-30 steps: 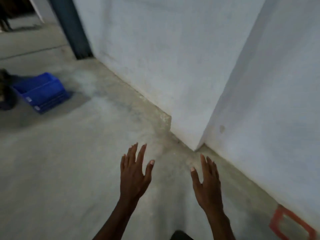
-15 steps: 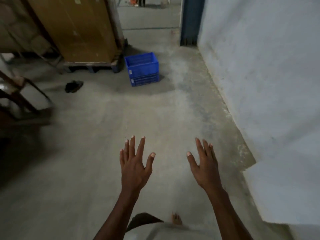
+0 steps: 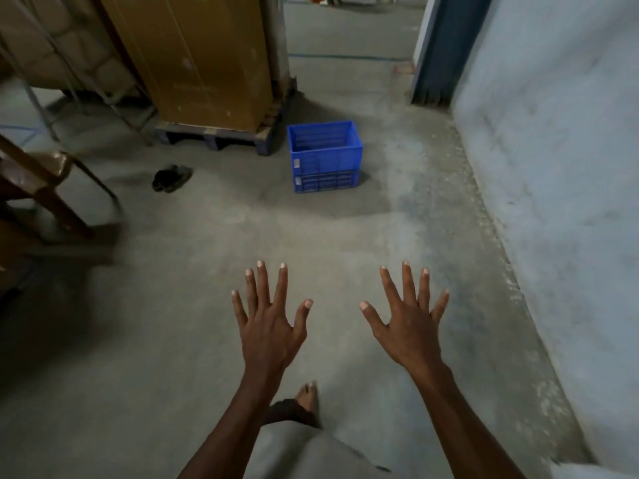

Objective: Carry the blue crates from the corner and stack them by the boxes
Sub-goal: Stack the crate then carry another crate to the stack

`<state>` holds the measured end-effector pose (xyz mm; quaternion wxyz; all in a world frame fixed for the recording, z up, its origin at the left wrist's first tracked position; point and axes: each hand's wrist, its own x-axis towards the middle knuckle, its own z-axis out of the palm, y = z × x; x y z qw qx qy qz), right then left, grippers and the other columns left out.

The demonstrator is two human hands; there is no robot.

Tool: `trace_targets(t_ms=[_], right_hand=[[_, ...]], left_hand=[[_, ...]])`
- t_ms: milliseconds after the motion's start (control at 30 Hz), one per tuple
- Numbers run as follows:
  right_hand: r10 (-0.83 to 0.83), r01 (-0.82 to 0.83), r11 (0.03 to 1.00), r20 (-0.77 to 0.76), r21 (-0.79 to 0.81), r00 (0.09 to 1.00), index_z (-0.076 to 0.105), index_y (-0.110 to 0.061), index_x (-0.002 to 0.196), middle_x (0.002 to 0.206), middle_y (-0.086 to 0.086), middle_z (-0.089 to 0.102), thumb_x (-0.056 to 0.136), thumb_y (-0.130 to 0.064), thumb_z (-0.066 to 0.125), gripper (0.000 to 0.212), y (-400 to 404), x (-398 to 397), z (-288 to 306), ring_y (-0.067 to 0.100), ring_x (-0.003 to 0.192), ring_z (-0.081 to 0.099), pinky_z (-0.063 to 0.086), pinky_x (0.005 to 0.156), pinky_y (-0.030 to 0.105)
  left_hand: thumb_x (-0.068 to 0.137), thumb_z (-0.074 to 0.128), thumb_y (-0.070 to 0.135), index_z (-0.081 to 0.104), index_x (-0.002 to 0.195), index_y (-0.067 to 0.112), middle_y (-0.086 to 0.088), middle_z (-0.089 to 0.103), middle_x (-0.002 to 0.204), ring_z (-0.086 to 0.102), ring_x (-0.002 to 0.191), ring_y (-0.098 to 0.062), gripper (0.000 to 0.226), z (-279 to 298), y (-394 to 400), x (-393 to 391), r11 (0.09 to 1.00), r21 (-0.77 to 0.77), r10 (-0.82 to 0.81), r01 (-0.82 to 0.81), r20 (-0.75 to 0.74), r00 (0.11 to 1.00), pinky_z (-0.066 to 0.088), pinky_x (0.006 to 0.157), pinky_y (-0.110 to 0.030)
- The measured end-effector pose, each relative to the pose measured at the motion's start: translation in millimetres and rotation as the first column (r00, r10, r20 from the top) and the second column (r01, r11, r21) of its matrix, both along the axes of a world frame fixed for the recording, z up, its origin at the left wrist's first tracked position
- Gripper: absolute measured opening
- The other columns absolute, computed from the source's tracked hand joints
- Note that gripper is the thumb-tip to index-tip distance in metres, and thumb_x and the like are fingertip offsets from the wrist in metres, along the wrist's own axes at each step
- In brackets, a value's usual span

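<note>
No readable text anywhere, small pale labels on the near face of the blue crates (image 3: 326,157) too blurred to read, cardboard box (image 3: 197,60) markings illegible

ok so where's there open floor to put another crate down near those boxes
Bare floor lies right of the blue crates, between them and the wall, and in front of them toward the open left hand and right hand. It is crowded left: pallet under the cardboard box, sandals, chair.

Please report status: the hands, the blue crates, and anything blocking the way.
Left hand and right hand open, empty. Blue crates stacked beside tall cardboard box. Floor between clear; dark sandal lies off left.
</note>
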<state>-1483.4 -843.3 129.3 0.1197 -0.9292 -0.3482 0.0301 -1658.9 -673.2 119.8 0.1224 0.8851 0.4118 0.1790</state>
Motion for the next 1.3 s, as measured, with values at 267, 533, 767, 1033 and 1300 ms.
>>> trace_targets(t_ms=[267,533,767,1033,1300], right_hand=[[-0.084,0.084,0.996,-0.043,-0.011,0.996,0.004,-0.040,0.159,0.168,0.002,-0.012,0.090,-0.081,0.021,0.083,144.2,115.6,11.0,0.031,0.151,-0.023,-0.015,0.116,0.062],[-0.133,0.134,0.991,-0.163,-0.005,0.978,-0.005,-0.042,0.158,0.167,0.000,-0.019,0.089,-0.081,0.021,0.083,282.4,288.2,-14.6,0.027,0.148,-0.032,-0.019,0.116,0.059],[-0.083,0.089,0.996,-0.166,0.027,0.983,0.001,-0.041,0.159,0.169,0.000,-0.010,0.088,-0.080,0.024,0.084,412.4,452.4,3.5,0.027,0.151,-0.023,-0.016,0.117,0.057],[-0.083,0.093,0.995,-0.209,0.038,0.974,0.003,-0.042,0.158,0.169,0.000,-0.006,0.091,-0.076,0.032,0.081,576.5,590.3,-14.4,0.027,0.152,-0.019,-0.011,0.118,0.058],[-0.109,0.127,0.991,-0.311,0.038,0.944,0.001,-0.043,0.158,0.169,-0.002,-0.008,0.086,-0.082,0.019,0.084,734.2,700.6,-26.1,0.025,0.153,-0.018,-0.011,0.117,0.060]], left_hand=[[0.098,0.034,0.065,0.010,0.162,0.032,-0.004,-0.006,0.170,-0.008,0.157,-0.025,0.076,23.5,151.4,158.9,0.981,0.073,-0.173,0.178,-0.071,0.982,0.001,0.123,-0.059],[0.097,0.033,0.067,0.009,0.162,0.034,-0.002,-0.009,0.170,-0.012,0.156,-0.024,0.076,-11.5,285.5,316.4,0.989,-0.009,-0.148,0.148,-0.108,0.983,-0.003,0.122,-0.061],[0.097,0.031,0.068,0.015,0.161,0.036,0.000,-0.004,0.171,-0.011,0.156,-0.020,0.074,1.5,401.9,453.8,0.997,-0.072,-0.026,0.021,-0.065,0.998,-0.001,0.123,-0.058],[0.095,0.035,0.066,0.014,0.161,0.037,0.000,-0.001,0.171,-0.008,0.157,-0.020,0.075,-17.2,561.0,593.5,0.998,-0.061,-0.029,0.026,-0.048,0.998,-0.001,0.123,-0.056],[0.097,0.031,0.067,0.009,0.161,0.036,-0.001,-0.004,0.170,-0.011,0.156,-0.022,0.075,-32.9,741.5,716.9,0.993,-0.070,-0.105,0.097,-0.131,0.986,-0.003,0.123,-0.057]])
